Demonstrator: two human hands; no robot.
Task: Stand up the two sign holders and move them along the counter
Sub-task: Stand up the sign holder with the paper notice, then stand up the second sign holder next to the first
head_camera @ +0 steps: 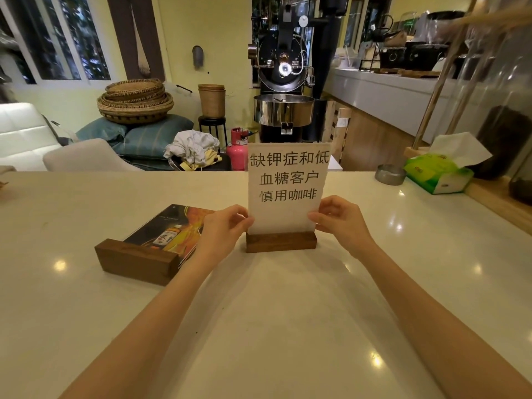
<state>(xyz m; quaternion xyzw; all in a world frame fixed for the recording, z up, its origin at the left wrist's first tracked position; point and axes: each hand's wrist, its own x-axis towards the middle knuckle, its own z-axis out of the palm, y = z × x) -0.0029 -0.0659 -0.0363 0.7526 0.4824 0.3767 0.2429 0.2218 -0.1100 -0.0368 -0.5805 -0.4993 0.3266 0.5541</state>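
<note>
A sign holder with a white paper sheet bearing black characters stands upright in its dark wooden base at the middle of the counter. My left hand pinches the sheet's lower left edge. My right hand pinches its lower right edge. The second sign holder lies flat to the left, showing a dark and orange bottle picture, with its wooden base toward me. My left wrist passes over its right corner.
The pale counter stretches wide around both holders. At the far right sit a round metal ashtray and a green tissue pack. A raised wooden ledge with dark glass jars borders the right side.
</note>
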